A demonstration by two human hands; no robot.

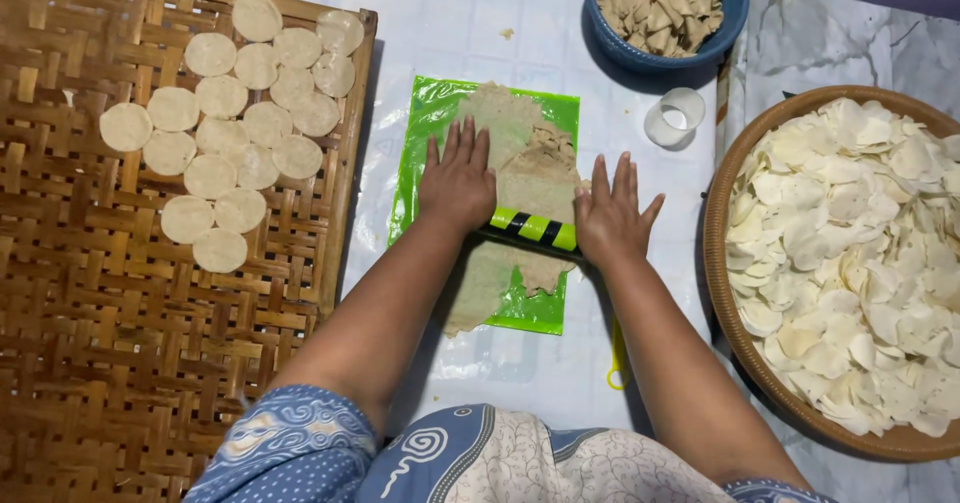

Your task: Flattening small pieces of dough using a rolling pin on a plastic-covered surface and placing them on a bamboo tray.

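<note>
A thin sheet of pale dough point(520, 153) lies on a green plastic sheet point(432, 113) in the middle. Across it rests a roller with green and black stripes point(535, 227). My left hand point(458, 178) presses flat on the roller's left end, fingers spread and pointing away. My right hand point(610, 215) presses flat on its right end in the same way. The dough is ragged at its edges, and part of it shows below the roller.
A woven bamboo tray point(120, 343) at the left holds several round dough discs point(230, 133). A round basket point(722, 263) of pale thin chips stands at the right. A blue bowl point(620, 53) of dough scraps and a small white cup point(675, 118) stand behind.
</note>
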